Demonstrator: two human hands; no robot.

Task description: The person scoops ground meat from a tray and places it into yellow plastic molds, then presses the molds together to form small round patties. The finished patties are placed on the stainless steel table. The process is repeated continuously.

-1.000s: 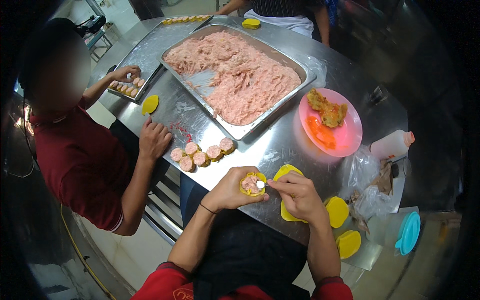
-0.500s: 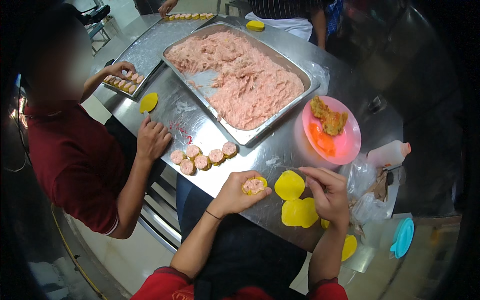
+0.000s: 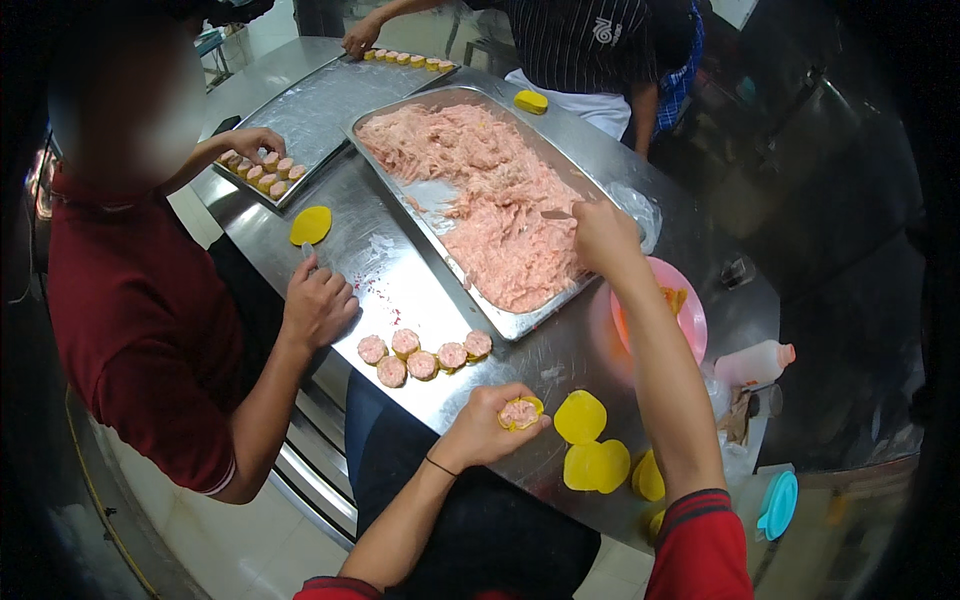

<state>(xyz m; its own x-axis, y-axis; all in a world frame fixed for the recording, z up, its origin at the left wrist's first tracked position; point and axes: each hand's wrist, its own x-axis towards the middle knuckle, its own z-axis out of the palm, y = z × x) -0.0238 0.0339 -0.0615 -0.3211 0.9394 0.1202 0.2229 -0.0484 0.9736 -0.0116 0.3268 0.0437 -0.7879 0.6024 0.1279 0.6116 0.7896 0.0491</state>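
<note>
My left hand [image 3: 486, 428] is wrapped round an open-topped dumpling [image 3: 519, 412], a yellow wrapper filled with pink minced meat, near the table's front edge. My right hand [image 3: 606, 238] reaches over the right side of a large metal tray of minced meat [image 3: 470, 180]. It grips a small flat spatula [image 3: 556, 214], whose blade points left at the meat; the handle is hidden in my fist. Several filled dumplings [image 3: 422, 365] stand in a cluster left of my left hand. Round yellow wrappers [image 3: 580, 417] lie to its right.
Behind my right forearm stands a pink bowl [image 3: 692, 325]. Further right are a bottle [image 3: 752, 364] and a turquoise lid [image 3: 778, 505]. At left, a co-worker's hand [image 3: 320, 303] is near a yellow wrapper [image 3: 311, 225]; their other hand touches dumplings on a flat tray [image 3: 300, 95]. Another person stands across the table.
My right hand has moved away from beside the yellow wrappers, up and forward to the minced meat with the spatula. The left hand still holds the dumpling. The view has shifted slightly.
</note>
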